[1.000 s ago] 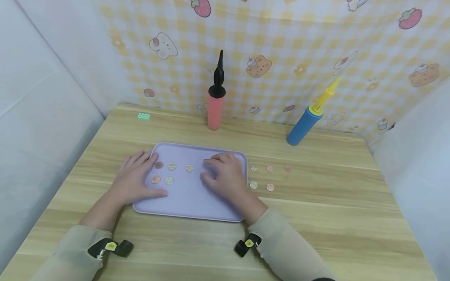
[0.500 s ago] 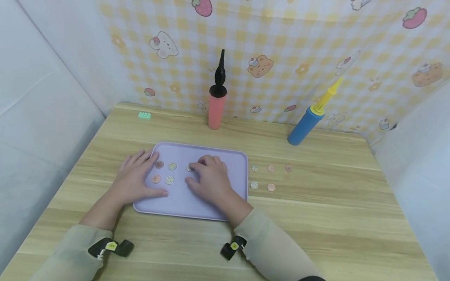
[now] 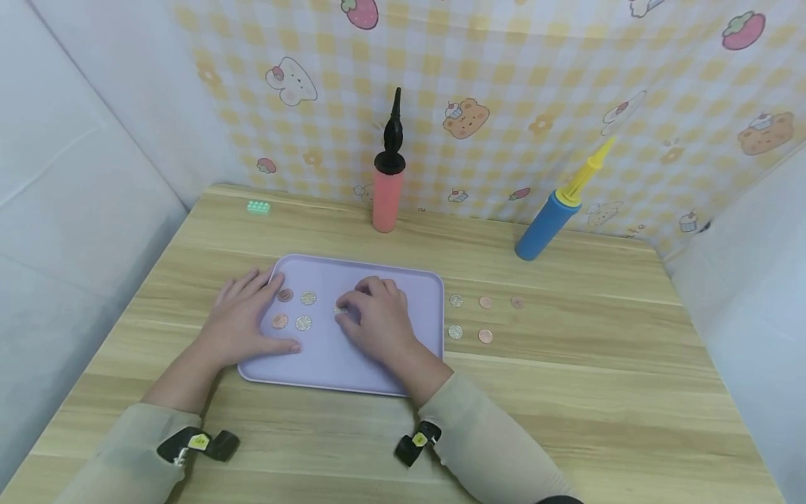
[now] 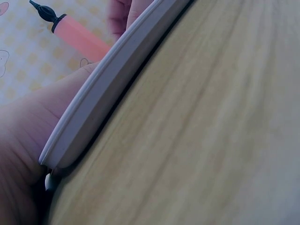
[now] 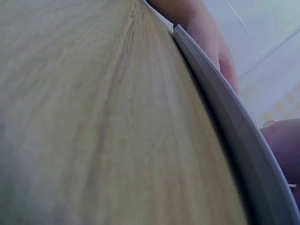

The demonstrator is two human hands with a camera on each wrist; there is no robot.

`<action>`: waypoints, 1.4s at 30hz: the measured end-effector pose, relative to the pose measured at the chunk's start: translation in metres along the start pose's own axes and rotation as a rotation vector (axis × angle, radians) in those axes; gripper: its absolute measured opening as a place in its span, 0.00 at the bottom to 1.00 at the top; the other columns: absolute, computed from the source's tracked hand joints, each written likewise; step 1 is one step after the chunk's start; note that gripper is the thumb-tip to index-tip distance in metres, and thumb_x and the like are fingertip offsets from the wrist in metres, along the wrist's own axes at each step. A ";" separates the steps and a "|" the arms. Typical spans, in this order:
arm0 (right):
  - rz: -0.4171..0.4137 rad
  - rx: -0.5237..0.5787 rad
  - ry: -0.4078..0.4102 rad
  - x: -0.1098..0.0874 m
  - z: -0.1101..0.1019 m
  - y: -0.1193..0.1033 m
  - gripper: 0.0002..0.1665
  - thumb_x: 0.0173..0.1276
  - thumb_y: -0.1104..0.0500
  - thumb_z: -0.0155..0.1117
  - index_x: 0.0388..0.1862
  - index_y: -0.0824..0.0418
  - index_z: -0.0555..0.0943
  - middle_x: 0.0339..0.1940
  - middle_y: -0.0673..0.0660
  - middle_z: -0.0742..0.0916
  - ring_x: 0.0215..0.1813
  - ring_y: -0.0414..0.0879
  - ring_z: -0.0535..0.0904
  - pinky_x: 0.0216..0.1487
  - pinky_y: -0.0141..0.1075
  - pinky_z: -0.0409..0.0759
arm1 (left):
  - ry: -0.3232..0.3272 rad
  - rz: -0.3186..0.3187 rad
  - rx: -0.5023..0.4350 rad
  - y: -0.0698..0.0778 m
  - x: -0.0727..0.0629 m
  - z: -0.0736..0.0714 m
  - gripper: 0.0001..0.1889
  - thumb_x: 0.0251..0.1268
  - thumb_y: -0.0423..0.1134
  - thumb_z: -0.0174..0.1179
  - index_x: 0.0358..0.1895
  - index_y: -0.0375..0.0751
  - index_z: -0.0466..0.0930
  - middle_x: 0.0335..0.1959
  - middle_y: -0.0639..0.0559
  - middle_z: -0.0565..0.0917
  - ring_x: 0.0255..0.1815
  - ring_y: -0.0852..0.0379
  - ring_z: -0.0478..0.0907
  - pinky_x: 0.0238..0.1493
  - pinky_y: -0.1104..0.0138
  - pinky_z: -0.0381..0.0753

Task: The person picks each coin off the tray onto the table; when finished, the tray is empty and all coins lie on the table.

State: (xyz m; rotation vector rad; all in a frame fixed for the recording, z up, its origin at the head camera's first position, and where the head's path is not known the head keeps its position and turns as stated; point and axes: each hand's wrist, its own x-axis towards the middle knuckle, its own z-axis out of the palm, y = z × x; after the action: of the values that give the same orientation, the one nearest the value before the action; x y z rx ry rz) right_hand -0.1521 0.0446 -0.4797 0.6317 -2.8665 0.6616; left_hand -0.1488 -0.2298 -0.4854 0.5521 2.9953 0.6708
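A lilac tray (image 3: 378, 378) lies on the wooden table. My left hand (image 3: 242, 318) rests across its left edge with fingers and thumb spread. Close to that hand, inside the tray, lie two copper coins (image 3: 280, 321) and two silver coins (image 3: 303, 323) in two short rows. Over the tray's middle, my right hand (image 3: 380, 318) pinches a silver coin (image 3: 340, 309) between thumb and forefinger, and the fingers partly cover it. Both wrist views mostly show the table and the tray's side wall (image 4: 93, 108); the coins are hidden there.
Right of the tray, silver coins (image 3: 455, 332) and copper coins (image 3: 485, 336) lie in two rows on the table. Behind stand a pink balloon pump (image 3: 387, 199) with a black nozzle and a leaning blue one (image 3: 546, 227) with a yellow nozzle. A green toy brick (image 3: 258, 206) sits back left.
My right hand has moved left across the tray to the silver coin and now pinches it; the coin has shifted slightly toward me. My left hand has stayed in place.
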 end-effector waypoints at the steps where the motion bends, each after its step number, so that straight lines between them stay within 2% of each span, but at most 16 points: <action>1: 0.003 0.012 0.002 0.000 0.000 0.000 0.11 0.72 0.45 0.75 0.50 0.42 0.92 0.57 0.51 0.84 0.61 0.50 0.75 0.59 0.48 0.74 | 0.000 -0.001 -0.001 0.000 0.000 0.000 0.71 0.44 0.74 0.78 0.83 0.29 0.58 0.84 0.29 0.57 0.84 0.24 0.46 0.79 0.30 0.36; 7: 0.021 0.057 -0.007 0.000 0.001 0.002 0.15 0.71 0.46 0.76 0.55 0.43 0.92 0.59 0.52 0.83 0.63 0.51 0.73 0.63 0.50 0.72 | 0.003 -0.004 -0.009 0.001 -0.001 0.000 0.71 0.43 0.73 0.79 0.83 0.29 0.58 0.84 0.29 0.58 0.84 0.24 0.46 0.79 0.30 0.37; 14: 0.087 0.182 -0.046 0.003 0.000 0.006 0.09 0.69 0.49 0.78 0.46 0.46 0.93 0.59 0.51 0.83 0.64 0.52 0.73 0.66 0.54 0.69 | 0.006 -0.001 -0.005 0.002 -0.001 0.000 0.71 0.44 0.73 0.79 0.83 0.29 0.58 0.84 0.29 0.58 0.84 0.24 0.46 0.79 0.29 0.37; 19: 0.104 0.228 -0.080 0.005 -0.001 0.008 0.09 0.69 0.51 0.79 0.45 0.48 0.91 0.60 0.51 0.82 0.66 0.53 0.71 0.67 0.54 0.67 | 0.001 -0.002 0.000 0.002 -0.001 -0.001 0.71 0.44 0.74 0.78 0.83 0.29 0.57 0.84 0.29 0.58 0.84 0.25 0.46 0.79 0.30 0.37; 23: 0.066 0.251 -0.056 0.004 0.001 0.010 0.08 0.69 0.52 0.79 0.45 0.48 0.90 0.57 0.48 0.87 0.66 0.52 0.73 0.67 0.54 0.67 | 0.001 0.002 0.006 0.000 -0.001 0.000 0.71 0.44 0.75 0.78 0.84 0.30 0.57 0.84 0.29 0.59 0.84 0.25 0.46 0.80 0.30 0.36; 28: -0.020 0.268 -0.010 -0.001 0.005 0.011 0.08 0.70 0.56 0.78 0.46 0.48 0.92 0.49 0.44 0.92 0.58 0.46 0.77 0.65 0.51 0.70 | 0.011 0.011 0.009 -0.003 -0.002 0.005 0.71 0.44 0.75 0.77 0.83 0.30 0.58 0.84 0.30 0.58 0.84 0.24 0.47 0.79 0.29 0.37; 36: -0.106 0.311 0.071 -0.003 0.007 0.013 0.13 0.73 0.66 0.70 0.45 0.51 0.95 0.47 0.48 0.93 0.55 0.47 0.80 0.60 0.48 0.74 | 0.012 0.014 0.006 -0.002 -0.002 0.008 0.70 0.45 0.75 0.76 0.83 0.29 0.58 0.84 0.30 0.58 0.84 0.25 0.47 0.79 0.29 0.37; 42: -0.149 0.345 0.112 0.000 0.008 0.015 0.09 0.69 0.66 0.75 0.41 0.53 0.95 0.44 0.48 0.93 0.53 0.48 0.81 0.60 0.46 0.76 | 0.007 0.002 0.005 -0.002 -0.001 0.004 0.70 0.45 0.74 0.77 0.83 0.30 0.58 0.84 0.30 0.58 0.84 0.25 0.46 0.79 0.29 0.37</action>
State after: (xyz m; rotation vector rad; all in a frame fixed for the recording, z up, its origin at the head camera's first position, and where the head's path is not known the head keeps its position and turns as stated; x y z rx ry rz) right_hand -0.1593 0.0531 -0.4932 0.8140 -2.5906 1.1394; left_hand -0.1478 -0.2304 -0.4900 0.5546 3.0040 0.6669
